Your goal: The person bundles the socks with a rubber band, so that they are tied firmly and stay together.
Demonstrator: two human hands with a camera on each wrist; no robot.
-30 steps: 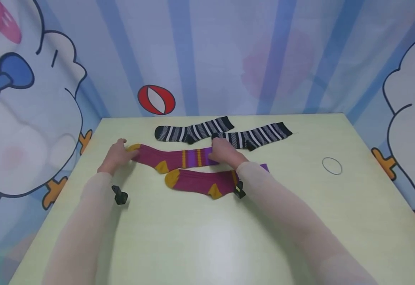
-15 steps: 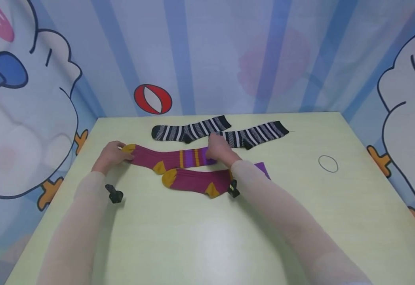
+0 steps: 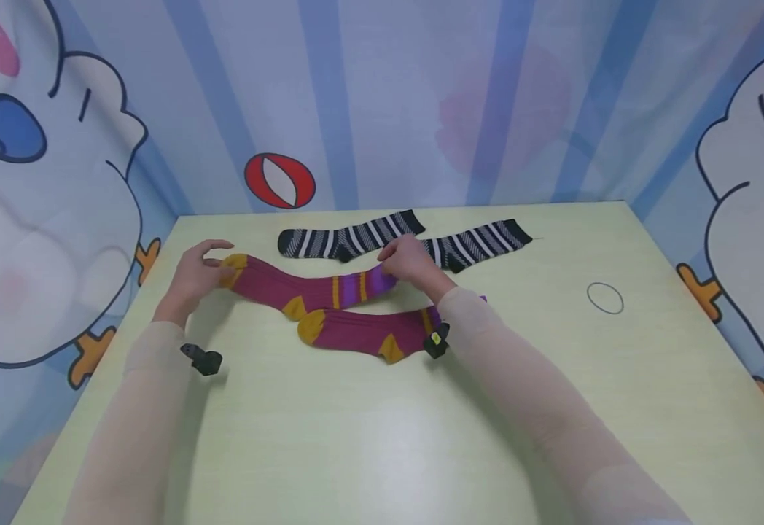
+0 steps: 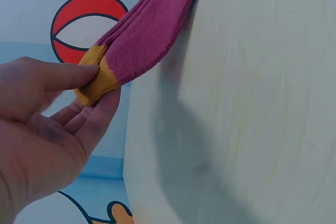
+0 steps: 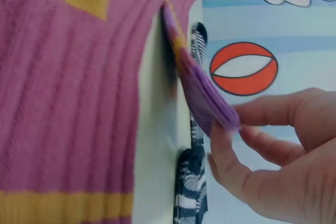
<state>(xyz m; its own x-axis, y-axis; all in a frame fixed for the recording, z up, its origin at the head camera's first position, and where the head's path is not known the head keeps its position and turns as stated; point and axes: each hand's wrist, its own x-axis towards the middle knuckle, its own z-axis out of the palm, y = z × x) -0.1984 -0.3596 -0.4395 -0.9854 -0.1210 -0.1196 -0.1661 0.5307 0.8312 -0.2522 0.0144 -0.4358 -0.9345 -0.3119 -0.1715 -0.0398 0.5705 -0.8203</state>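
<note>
A maroon sock (image 3: 277,286) with yellow toe and heel and a purple striped cuff stretches between both hands, its two ends raised off the table. My left hand (image 3: 192,275) pinches the yellow toe (image 4: 97,80) between thumb and fingers. At the other end, my right hand (image 3: 411,262) pinches the purple cuff (image 5: 212,100) by its edge. Just in front lies a matching maroon sock (image 3: 352,332), flat, its cuff partly hidden under the right forearm. Behind the hands lie two black-and-white striped socks, the left one (image 3: 349,239) and the right one (image 3: 480,244), the latter's toe hidden by my right hand.
The pale table (image 3: 329,437) meets a blue striped backdrop (image 3: 395,102) with printed cartoon figures along its back and sides. A thin dark ring (image 3: 605,298) appears on the table at the right. Black wrist devices (image 3: 203,360) show below each hand.
Both hands have lifted the ends of the rear maroon sock from the table. The left hand moved slightly left and up; the front maroon sock and striped socks stay in place.
</note>
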